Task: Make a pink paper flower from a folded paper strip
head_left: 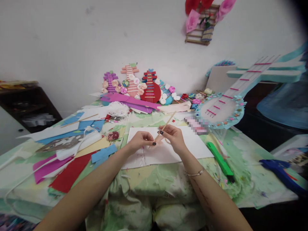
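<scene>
Over the white sheet (190, 149), near its middle, a thin pale stick (169, 121) slants up and away between someone's two hands. The left hand (141, 141) has its thumb and fingertips closed together at the lower part; the right hand (173, 138) pinches it higher up, the other fingers loosely curled. A pale curved strip (166, 141) shows beside the right hand; whether it is gripped too, I can't tell. Just off the sheet's right edge lies a green cutter (220, 160), and farther right a blue tool (280, 170). Left of the sheet are a blue piece (103, 154), a red piece (72, 173) and a magenta piece (45, 165). Behind it, white string (118, 109) sits tangled near purple sheets (134, 102), with small decorated lutes (151, 93) beyond, by the wall. Well left of the sheet stands a dark shelf unit (14, 98), crumpled white stuff (39, 119) in its lower compartment. High behind the sheet, a slatted wall rack (197, 41) holds pink flowers (193, 21) and a small striped piece (207, 34).
</scene>
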The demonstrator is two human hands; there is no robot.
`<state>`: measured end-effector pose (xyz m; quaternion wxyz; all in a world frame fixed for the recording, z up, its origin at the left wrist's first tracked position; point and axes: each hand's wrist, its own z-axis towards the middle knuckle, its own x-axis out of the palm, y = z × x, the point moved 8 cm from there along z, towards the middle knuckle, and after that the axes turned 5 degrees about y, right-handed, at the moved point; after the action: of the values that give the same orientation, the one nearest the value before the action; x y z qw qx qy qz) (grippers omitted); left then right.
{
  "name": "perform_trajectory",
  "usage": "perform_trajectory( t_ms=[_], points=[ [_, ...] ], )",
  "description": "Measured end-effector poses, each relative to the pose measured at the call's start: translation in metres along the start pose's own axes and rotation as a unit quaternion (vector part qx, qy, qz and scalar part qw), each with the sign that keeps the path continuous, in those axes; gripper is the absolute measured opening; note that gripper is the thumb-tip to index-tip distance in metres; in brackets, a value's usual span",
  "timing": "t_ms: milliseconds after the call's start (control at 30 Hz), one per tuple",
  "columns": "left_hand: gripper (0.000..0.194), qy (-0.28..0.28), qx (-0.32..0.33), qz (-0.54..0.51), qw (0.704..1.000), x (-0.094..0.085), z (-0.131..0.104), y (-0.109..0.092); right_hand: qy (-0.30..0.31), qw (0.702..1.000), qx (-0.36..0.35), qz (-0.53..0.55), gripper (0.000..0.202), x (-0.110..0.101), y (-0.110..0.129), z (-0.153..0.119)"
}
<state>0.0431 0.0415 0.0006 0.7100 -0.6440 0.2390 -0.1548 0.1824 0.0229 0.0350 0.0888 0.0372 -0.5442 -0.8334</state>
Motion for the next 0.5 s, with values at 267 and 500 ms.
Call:
perform_trajectory(
  t_ms=[267,500],
  points=[
    [0.025,-0.004,-0.006,-0.002,1.0,0.0005,-0.0007,-0.0014,0.003,1.0,-0.001,0.008,0.025,0.0009,-0.0006,-0.0002],
    [0.025,0.001,-0.006,-0.002,1.0,0.0009,-0.0002,-0.0003,0.005,1.0,0.0,0.009,0.025,0.0006,-0.0011,-0.0002]
  ],
)
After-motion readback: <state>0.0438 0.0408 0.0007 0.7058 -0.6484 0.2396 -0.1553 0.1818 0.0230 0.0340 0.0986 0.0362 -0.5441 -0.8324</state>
